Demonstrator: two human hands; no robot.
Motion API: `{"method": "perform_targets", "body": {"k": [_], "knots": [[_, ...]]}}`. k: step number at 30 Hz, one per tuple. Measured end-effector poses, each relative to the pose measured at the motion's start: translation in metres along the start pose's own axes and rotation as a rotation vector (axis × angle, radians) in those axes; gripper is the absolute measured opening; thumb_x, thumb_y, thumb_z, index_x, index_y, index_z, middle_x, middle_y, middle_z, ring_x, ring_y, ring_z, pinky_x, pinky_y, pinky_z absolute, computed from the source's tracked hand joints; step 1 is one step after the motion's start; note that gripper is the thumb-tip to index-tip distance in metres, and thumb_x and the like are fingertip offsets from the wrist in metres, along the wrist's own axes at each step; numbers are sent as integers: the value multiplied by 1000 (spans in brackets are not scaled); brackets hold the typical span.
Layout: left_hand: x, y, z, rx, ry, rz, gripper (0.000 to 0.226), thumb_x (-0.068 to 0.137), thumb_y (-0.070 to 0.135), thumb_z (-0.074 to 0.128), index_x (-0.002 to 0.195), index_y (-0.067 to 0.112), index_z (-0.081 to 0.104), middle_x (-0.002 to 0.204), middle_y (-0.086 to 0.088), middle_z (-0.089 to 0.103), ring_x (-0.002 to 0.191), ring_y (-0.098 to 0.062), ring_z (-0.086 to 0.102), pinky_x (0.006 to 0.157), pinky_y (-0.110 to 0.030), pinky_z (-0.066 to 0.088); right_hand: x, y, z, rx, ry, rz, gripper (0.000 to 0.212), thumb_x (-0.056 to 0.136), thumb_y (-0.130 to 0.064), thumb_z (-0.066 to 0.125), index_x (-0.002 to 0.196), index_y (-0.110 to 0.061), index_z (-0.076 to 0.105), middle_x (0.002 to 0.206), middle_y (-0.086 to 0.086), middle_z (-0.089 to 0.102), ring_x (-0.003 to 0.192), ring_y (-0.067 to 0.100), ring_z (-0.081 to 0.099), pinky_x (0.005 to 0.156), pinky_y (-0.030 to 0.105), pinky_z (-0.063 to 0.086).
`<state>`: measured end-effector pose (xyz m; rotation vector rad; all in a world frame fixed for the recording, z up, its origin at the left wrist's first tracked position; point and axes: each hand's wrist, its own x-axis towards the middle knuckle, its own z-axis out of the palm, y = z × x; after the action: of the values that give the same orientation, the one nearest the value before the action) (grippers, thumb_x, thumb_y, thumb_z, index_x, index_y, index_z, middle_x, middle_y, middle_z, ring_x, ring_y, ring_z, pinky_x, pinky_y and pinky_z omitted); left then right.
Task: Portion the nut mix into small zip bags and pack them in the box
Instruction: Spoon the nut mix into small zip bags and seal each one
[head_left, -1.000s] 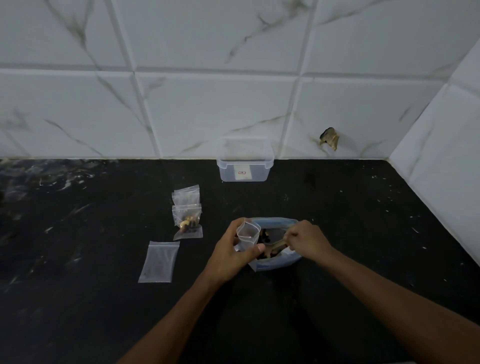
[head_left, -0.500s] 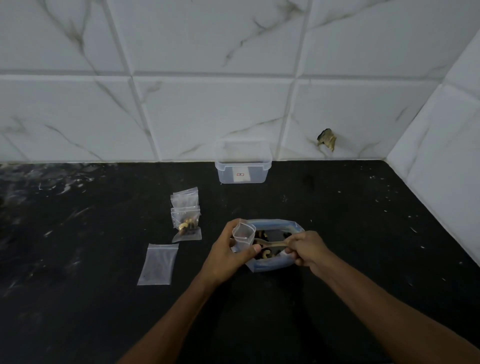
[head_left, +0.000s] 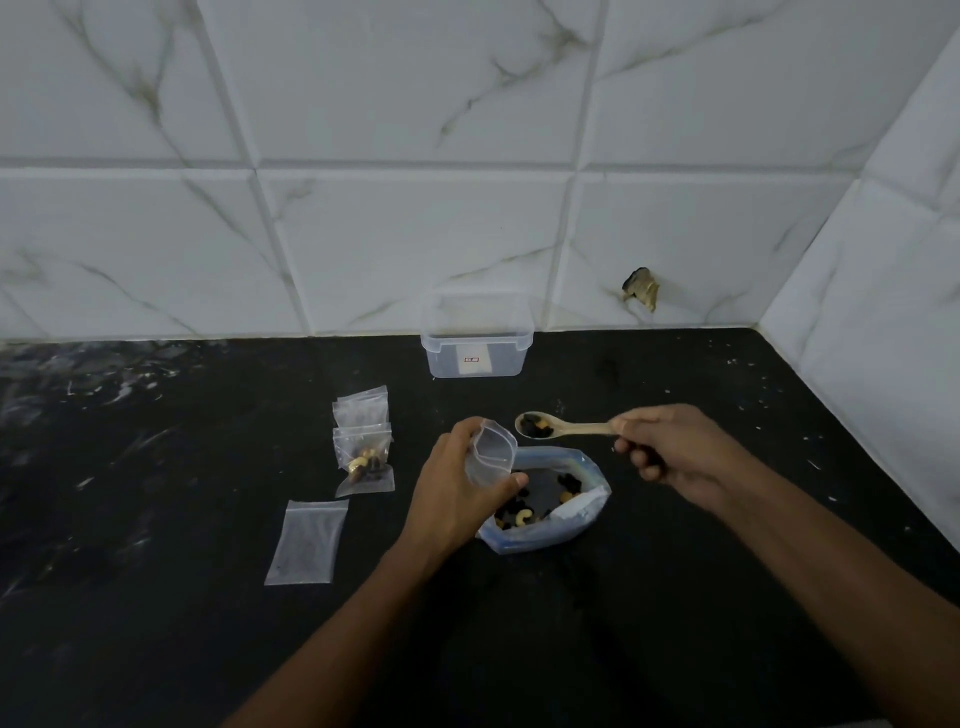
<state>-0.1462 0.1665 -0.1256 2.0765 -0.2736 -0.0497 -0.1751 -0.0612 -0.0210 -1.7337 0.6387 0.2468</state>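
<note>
A second ago the spoon (head_left: 563, 427) was down inside the big bag (head_left: 543, 506) of nut mix; now the right hand (head_left: 670, 452), closed around the end of the handle, has lifted it clear, and the bowl carries a small load of dark and pale pieces just above and beyond the bag's open mouth. The left hand (head_left: 457, 493) has kept its pinch on the small zip bag (head_left: 491, 451), holding it upright with its mouth open right beside the spoon's bowl, over the near-left edge of the big bag. The scoop looks done, and tipping the load into the small bag is probably next; a slight tilt could drop pieces onto the black desk (head_left: 675, 597). On the left lie two small bags (head_left: 363, 441), the nearer one holding nuts, and a flat empty bag (head_left: 307, 541). The clear box (head_left: 475, 343) stands open against the tiled wall, apparently with nothing packed.
</note>
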Motion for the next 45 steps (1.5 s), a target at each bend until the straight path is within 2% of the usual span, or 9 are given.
{"method": "perform_targets", "body": {"k": [4,9,13,18,24,28,34,40,45], "knots": [[7,5,6,11,-18,-16,72,72,45,80,133,36,43,127,9,49,112,-7,51,94,-33,51,-11,-18,3,-176,-3,-154,15,96,-11,55,97,-13,70,79,6,65,58,9,51,49,21,42],[9,11,14,13,-4,-18,70,71,47,78,132,34,45,126,9,49,110,-5,50,94,-33,50,-25,-23,29,-732,96,-579,16,97,-19,53,91,-22,67,73,-5,63,58,3,56,53,13,39],[9,10,17,-59,-3,-18,69,65,53,75,125,35,47,119,11,55,110,-6,54,93,-39,53,-32,-16,55,-1107,71,-801,6,94,-20,57,97,-18,63,85,-2,57,73,11,54,66,24,45],[7,10,16,-157,29,21,52,64,56,70,108,58,43,113,15,60,109,-6,59,92,-39,53,-35,-1,62,-1226,100,-1157,35,49,-11,92,70,-14,65,62,0,57,42,7,46,43,13,27],[5,0,9,-214,70,5,56,75,50,75,122,45,46,120,14,58,110,-3,57,93,-40,54,-29,-15,42,-946,214,-1031,10,93,-15,58,94,-14,68,77,-2,60,63,9,53,60,25,48],[-2,-9,-1,-262,75,-9,65,72,60,72,128,41,46,125,12,56,114,-4,57,94,-39,54,-17,-13,15,-711,285,-826,15,95,-15,57,100,-16,70,71,-11,59,63,3,57,59,12,42],[-15,-21,-3,-335,51,-49,56,73,53,76,121,57,46,127,13,55,117,-3,56,97,-38,52,30,62,20,-863,188,-451,15,97,-16,53,91,-22,65,76,-7,62,64,3,60,59,18,50],[-18,-23,2,-382,-20,-97,52,82,35,76,117,60,47,128,12,56,116,-4,57,89,-26,52,49,96,51,-812,225,-431,16,97,-18,53,86,-21,64,75,-9,58,70,3,58,60,16,43],[-13,-19,2,-356,-35,-87,50,84,35,74,121,52,46,125,14,57,108,8,56,86,-18,46,50,100,78,-683,161,-467,19,95,-11,53,86,-18,69,81,-7,66,75,4,62,70,19,52]]}}
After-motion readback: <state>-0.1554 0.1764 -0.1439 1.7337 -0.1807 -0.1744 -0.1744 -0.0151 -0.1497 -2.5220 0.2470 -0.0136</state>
